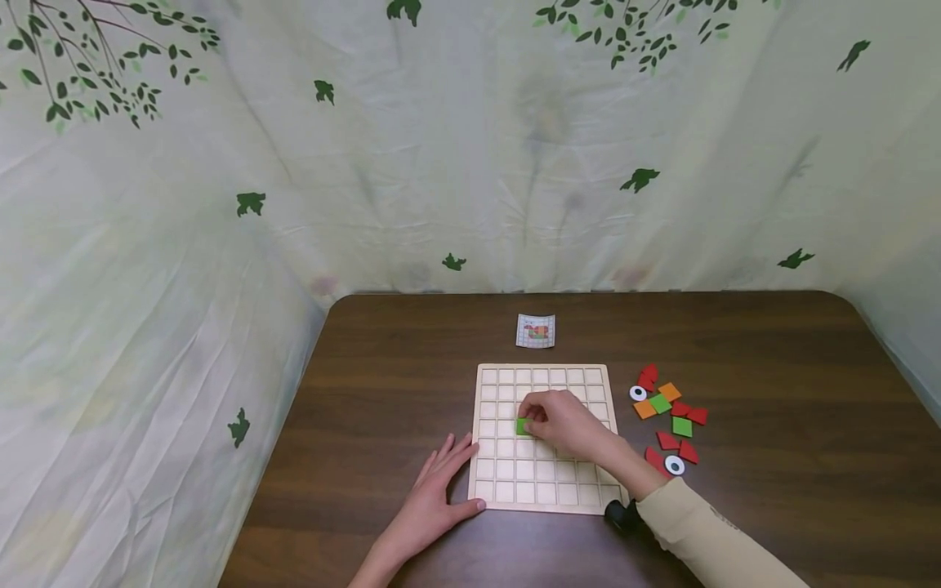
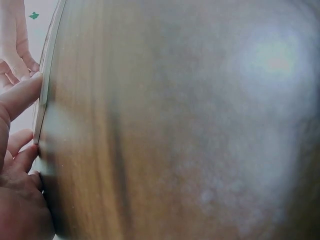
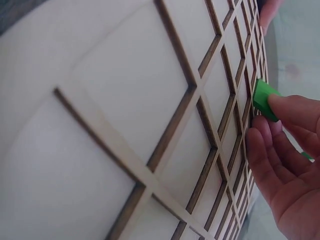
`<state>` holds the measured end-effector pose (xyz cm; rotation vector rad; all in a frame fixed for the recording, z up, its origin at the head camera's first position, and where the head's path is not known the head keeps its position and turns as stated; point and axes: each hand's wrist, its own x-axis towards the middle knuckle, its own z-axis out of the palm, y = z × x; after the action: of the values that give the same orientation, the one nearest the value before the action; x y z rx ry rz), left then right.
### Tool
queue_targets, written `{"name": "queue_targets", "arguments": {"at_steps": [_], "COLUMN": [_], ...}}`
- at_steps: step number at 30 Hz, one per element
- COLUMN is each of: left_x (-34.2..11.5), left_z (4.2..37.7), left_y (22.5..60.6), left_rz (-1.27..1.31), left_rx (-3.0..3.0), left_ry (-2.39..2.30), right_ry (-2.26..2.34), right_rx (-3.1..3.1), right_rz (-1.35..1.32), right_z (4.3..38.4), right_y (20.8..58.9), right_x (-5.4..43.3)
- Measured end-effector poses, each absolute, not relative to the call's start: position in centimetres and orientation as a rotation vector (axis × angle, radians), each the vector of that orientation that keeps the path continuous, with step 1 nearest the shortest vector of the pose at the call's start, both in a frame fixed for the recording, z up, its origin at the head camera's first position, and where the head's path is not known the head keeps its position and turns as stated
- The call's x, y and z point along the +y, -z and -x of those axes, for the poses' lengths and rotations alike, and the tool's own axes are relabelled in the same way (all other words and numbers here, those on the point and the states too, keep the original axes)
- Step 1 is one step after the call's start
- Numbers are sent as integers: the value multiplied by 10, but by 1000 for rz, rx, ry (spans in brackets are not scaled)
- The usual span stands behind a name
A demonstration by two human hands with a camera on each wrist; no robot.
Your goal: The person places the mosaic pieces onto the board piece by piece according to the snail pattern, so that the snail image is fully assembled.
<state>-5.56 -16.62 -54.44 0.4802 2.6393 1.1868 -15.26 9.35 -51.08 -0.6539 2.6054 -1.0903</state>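
A pale wooden grid board [image 1: 544, 492] with square cells lies on the table. Over its middle, my right hand [image 1: 564, 420] pinches a green square tile [image 1: 523, 426]; in the right wrist view the thumb presses on that tile [image 3: 265, 100], which stands tilted against the grid. My left hand [image 1: 439, 490] is spread at the board's left edge, thumb and fingertips touching the frame. In the left wrist view, my left hand [image 2: 20, 195] shows along the board's side. The right hand hides some cells.
Loose red, orange and green pieces [image 1: 681, 426] lie right of the board, with two white rings [image 1: 674, 465] with dark centres. Behind the board is a small picture card [image 1: 536, 331]. A leaf-printed curtain [image 1: 470, 147] hangs beyond the dark wooden table [image 1: 397, 351].
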Motion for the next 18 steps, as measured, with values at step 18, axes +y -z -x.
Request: {"name": "queue_targets", "arguments": {"at_steps": [18], "left_x": [-167], "left_z": [55], "left_y": [546], "left_rz": [-500], "left_rx": [2656], "left_ry": [-1204], "right_ry": [1072], "right_rx": [2621], "right_rz": [630], "right_z": [153], "right_y": [511], "right_x": [92]}}
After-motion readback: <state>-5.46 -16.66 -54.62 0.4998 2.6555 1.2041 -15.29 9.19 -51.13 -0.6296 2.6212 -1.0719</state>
